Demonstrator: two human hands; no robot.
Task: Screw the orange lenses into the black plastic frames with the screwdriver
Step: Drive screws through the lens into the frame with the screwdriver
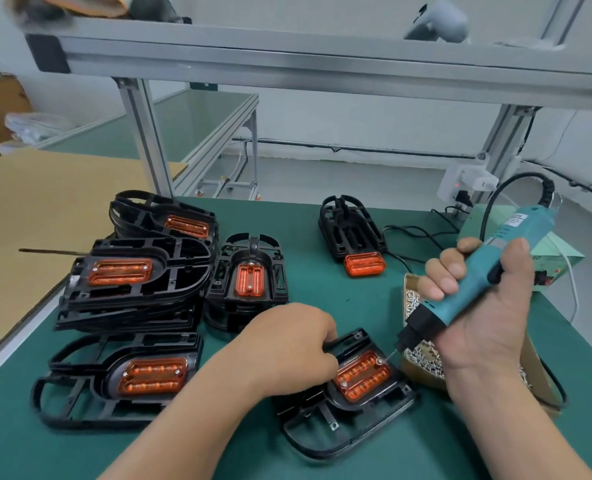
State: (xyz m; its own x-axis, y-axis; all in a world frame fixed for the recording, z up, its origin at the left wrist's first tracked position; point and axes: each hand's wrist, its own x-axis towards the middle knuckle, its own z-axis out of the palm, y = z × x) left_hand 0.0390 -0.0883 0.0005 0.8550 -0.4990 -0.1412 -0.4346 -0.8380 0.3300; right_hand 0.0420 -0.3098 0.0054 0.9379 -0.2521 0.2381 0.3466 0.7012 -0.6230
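Here left hand (pixel 287 344), fingers curled, grips the near frame (pixel 339 436) steady so right hand (pixel 478 306), wrapped round the screwdriver (pixel 525 225), seats its bit on the far-right screw (pixel 379 360) of the orange lens (pixel 362 375).

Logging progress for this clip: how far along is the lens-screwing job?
Done: stacked frames at left show lenses with screws in. In hand: the left hand holds the front frame while the right hand holds the screwdriver at its lens's far screw. Left: apparently the lone back frame, no screws visible.
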